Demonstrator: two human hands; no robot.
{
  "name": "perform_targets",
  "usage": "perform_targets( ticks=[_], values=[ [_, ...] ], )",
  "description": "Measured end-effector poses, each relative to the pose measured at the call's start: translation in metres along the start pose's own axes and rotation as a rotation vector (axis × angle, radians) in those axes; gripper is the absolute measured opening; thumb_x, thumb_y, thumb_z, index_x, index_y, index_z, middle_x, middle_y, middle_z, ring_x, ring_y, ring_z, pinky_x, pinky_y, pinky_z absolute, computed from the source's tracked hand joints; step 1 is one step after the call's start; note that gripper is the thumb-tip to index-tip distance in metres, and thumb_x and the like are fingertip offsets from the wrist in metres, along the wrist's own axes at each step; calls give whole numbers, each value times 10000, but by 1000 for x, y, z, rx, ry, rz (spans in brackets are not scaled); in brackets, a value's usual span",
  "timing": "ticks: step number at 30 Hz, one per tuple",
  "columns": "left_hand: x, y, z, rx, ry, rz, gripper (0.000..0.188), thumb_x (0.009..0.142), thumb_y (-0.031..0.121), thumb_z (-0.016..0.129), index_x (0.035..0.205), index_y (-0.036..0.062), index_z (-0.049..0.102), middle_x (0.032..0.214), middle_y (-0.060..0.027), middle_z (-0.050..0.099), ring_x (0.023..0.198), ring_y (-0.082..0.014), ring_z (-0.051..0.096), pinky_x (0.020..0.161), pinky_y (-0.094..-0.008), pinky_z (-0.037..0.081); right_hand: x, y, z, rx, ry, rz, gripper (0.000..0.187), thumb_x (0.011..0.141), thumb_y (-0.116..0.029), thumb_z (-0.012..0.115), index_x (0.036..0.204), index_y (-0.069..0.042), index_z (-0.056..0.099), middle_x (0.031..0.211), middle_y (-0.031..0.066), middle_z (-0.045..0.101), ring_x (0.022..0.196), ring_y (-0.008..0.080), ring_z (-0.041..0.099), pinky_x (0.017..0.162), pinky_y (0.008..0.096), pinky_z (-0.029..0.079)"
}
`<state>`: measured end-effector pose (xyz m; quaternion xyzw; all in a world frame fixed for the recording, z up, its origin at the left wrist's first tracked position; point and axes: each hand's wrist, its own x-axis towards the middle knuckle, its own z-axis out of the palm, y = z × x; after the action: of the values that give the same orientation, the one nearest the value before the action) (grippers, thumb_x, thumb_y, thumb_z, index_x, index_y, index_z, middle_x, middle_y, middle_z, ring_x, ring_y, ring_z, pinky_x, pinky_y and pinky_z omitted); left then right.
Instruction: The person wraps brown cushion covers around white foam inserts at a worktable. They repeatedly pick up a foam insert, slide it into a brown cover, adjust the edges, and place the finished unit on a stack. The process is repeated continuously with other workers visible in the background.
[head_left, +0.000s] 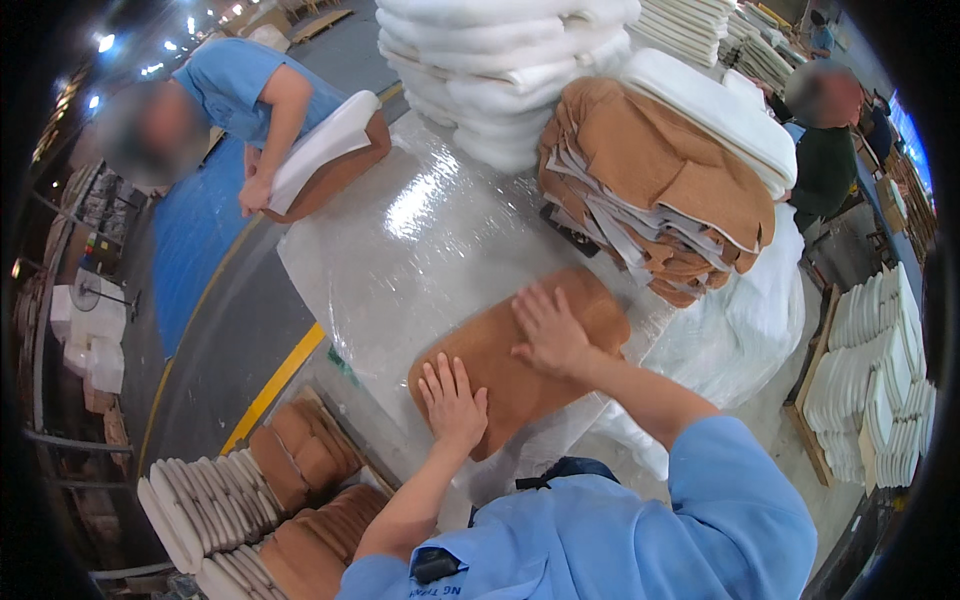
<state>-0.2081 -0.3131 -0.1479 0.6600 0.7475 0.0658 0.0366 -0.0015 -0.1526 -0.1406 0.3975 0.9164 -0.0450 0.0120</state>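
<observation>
Brown pad flat on plastic-covered counter. Left hand open, palm down at its left end; right hand open, blurred, over its far side. Judged risk: uneven pressure could crease the pad, or the glossy counter let it skid.

The left forearm slants forward and rightward and the bent right arm reaches forward and leftward, the left hand lying palm down with its fingers slightly spread, the right hand, slightly blurred, palm down farther forward, thumb held apart.
</observation>
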Motion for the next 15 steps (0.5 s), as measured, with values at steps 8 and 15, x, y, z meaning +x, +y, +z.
perform_targets(
  ticks=[8,15],
  values=[
    [65,4,2,-126,-55,64,677,1060,346,547,1619,0,385,1719,-200,299,1594,-456,220,1296,-589,174,-35,-14,6,128,13,-263,833,1059,-662,375,1669,-96,343,1760,110,259,1640,358,152,1303,623,92],
    [59,12,6,15,9,99,683,1055,356,557,1616,4,390,1714,-194,310,1580,-450,264,1289,-591,200,-41,-9,15,184,12,-383,680,1096,-587,374,1664,-214,383,1740,2,326,1639,317,175,1310,620,78]
  ],
)
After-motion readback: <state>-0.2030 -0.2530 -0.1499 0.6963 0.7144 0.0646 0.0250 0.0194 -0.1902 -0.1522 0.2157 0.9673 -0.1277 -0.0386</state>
